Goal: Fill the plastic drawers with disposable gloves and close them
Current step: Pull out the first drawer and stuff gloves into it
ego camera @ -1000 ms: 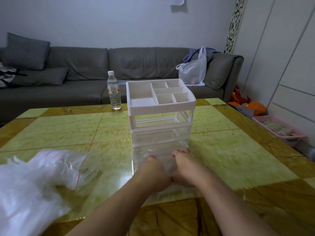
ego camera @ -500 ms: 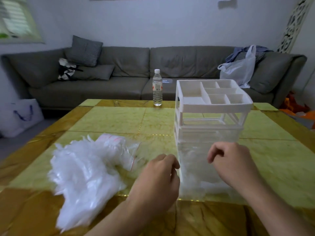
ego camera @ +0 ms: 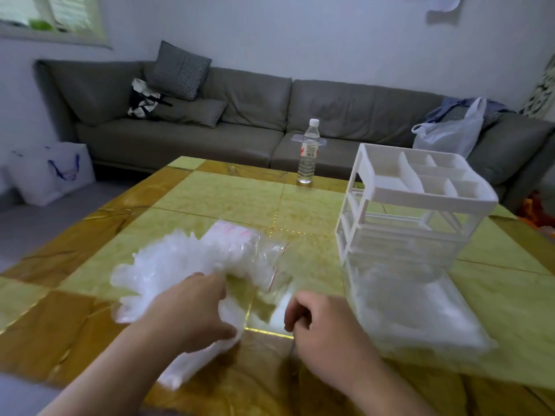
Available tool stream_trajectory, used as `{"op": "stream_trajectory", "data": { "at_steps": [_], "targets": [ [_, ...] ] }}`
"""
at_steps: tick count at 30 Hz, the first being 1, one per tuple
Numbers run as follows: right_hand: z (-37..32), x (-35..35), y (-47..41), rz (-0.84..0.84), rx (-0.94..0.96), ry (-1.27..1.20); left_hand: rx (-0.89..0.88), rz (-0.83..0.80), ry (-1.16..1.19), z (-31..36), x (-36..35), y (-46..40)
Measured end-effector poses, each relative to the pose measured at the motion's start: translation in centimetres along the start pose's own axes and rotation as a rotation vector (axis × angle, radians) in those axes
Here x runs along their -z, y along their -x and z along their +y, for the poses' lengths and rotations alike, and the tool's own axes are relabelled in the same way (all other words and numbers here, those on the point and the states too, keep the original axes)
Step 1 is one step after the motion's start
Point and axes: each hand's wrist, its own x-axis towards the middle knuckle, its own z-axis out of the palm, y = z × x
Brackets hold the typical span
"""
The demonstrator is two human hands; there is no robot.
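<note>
A white plastic drawer unit (ego camera: 411,211) stands on the table at the right, with a divided tray on top. Its clear bottom drawer (ego camera: 414,313) is pulled out toward me and holds pale disposable gloves. A loose heap of clear disposable gloves (ego camera: 180,271) lies on the table at the left, partly inside a clear zip bag (ego camera: 255,250). My left hand (ego camera: 192,313) lies spread on the near part of the heap. My right hand (ego camera: 324,325) hovers between heap and drawer, fingers curled in, nothing visible in it.
A water bottle (ego camera: 308,151) stands at the table's far edge. The yellow-tiled table (ego camera: 228,199) has its near edge just below my arms. A grey sofa (ego camera: 240,115) with cushions and a plastic bag (ego camera: 450,130) runs behind; a white bag (ego camera: 51,172) sits on the floor, left.
Both hands left the open bottom drawer and moved left. My left hand has come down on the glove heap. The view has turned left.
</note>
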Motion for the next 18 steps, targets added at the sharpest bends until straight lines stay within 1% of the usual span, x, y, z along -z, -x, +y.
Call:
{"op": "stream_trajectory", "data": {
  "at_steps": [2,4,6,12,14,16,18],
  "targets": [
    [-0.2,-0.9,-0.3,-0.020,-0.008,0.008,-0.018,0.114,0.064,0.1,-0.6,-0.3],
    [-0.5,-1.4,-0.5,-0.022,-0.018,-0.012,-0.048,0.175,0.150,0.6,-1.0,-0.4],
    [-0.8,-1.6,-0.6,-0.003,-0.043,-0.050,-0.101,0.204,0.226,1.4,-1.6,-0.5],
    [-1.0,-1.6,-0.8,0.137,-0.103,-0.203,-0.288,0.298,0.354,4.0,-3.1,-0.4],
    [-1.0,-1.5,-0.7,0.148,-0.126,-0.258,-0.322,0.326,0.397,4.6,-3.2,-0.3],
    [-1.1,-1.2,-0.7,0.123,-0.147,-0.408,-0.351,0.366,0.442,5.2,-3.0,0.1],
    [-1.6,-0.7,-0.8,0.072,-0.202,-0.704,-0.405,0.411,0.475,5.7,-2.7,0.7]
  ]
}}
